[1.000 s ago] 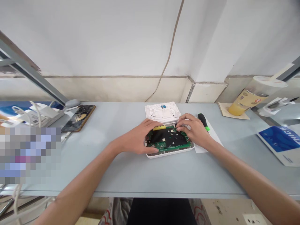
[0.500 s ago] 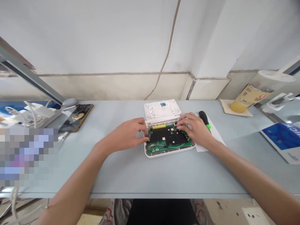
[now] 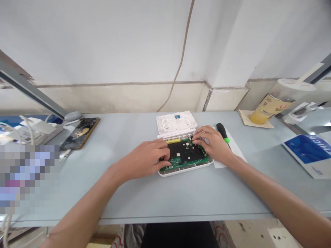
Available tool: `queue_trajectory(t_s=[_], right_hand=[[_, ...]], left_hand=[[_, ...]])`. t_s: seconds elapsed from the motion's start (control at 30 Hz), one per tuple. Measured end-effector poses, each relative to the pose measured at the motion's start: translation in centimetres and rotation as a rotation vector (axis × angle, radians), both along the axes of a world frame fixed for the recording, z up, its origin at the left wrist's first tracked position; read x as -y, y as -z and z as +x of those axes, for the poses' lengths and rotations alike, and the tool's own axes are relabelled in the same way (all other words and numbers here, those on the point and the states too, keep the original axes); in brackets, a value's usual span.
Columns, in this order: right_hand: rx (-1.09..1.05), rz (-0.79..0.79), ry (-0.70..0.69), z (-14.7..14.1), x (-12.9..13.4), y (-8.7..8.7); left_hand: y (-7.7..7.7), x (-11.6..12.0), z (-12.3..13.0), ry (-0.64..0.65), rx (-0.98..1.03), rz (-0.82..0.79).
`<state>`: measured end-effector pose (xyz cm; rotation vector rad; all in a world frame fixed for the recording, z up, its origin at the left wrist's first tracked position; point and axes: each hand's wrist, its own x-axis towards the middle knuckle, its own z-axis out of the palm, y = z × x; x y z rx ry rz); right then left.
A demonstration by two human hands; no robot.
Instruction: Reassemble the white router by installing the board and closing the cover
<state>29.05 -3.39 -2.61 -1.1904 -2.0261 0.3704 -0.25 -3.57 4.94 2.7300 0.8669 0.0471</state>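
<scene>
Green circuit board [image 3: 176, 160], between both grips [image 3: 149, 156] [image 3: 213, 143]

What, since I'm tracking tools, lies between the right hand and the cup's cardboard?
Head view: a black-and-green handle, a white sheet, then grey tabletop.

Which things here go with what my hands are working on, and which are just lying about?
Belonging:
circuit board, left hand and right hand at it
white case around it
white cover behind, probably
black-handled tool, probably

Lying about, apparently:
drink cup
blue-and-white packet
phone-like slab
white plugs
</scene>
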Motion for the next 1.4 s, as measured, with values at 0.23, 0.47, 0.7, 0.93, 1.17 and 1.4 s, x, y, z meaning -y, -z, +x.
queue_trajectory(t_s=[0.23, 0.47, 0.7, 0.93, 1.17, 1.4], right_hand=[[0.009, 0.029, -0.029, -0.1, -0.2, -0.2], [0.195, 0.066, -0.027, 0.0, -0.3, -0.6], [0.389, 0.129, -0.019, -0.3, -0.2, -1.0], [0.351, 0.070, -0.039, -0.4, 0.0, -1.3], [0.254, -0.099, -0.163, 1.7, 1.5, -2.4], [0.344, -0.163, -0.194, 2.4, 2.2, -3.0]], left_hand=[[0.4, 1.1, 0.3, 0.088, -0.007, 0.193], [0.2, 1.5, 0.4, 0.096, -0.021, 0.232], [0.6, 1.6, 0.7, 0.120, 0.023, 0.203], [0.9, 1.0, 0.6, 0.067, 0.025, 0.174], [0.7, 0.6, 0.4, 0.008, 0.024, 0.147], [0.5, 0.5, 0.0, -0.019, 0.022, 0.102]])
